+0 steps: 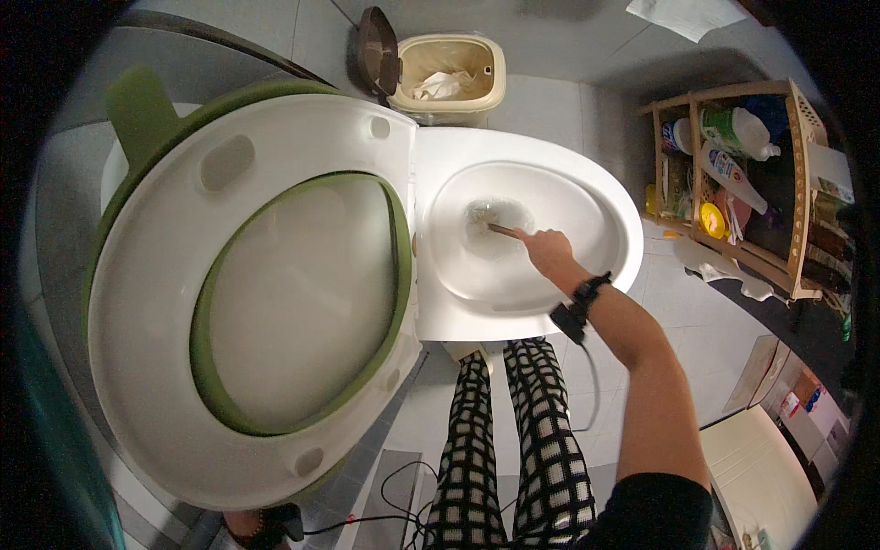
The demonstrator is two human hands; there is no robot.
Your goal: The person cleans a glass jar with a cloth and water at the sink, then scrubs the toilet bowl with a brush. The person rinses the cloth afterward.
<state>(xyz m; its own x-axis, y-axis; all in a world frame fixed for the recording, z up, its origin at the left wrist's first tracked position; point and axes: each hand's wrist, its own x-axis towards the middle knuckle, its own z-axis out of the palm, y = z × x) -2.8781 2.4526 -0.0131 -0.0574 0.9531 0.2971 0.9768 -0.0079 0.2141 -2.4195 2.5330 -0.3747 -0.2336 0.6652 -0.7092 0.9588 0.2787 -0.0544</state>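
Observation:
A white toilet bowl (pixel 550 275) stands before me with its lid and seat (pixel 151 330) raised at the left. My right hand (pixel 548 253) reaches over the bowl, closed on the thin handle of a brush-like tool (pixel 504 230); the tool's far end is in the water, where its shape is blurred. A black strap with a small device (pixel 577 309) is round my right wrist. At the bottom left, under the raised lid's edge, my left forearm (pixel 244 526) shows only in part, with a black device on it; the hand itself is hidden.
An open beige waste bin (pixel 495 82) with crumpled paper stands behind the bowl. A beige rack (pixel 797 206) with bottles is at the right. Black cables (pixel 385 519) run near my legs in checked trousers (pixel 474 440). A cream cabinet (pixel 763 467) is at the lower right.

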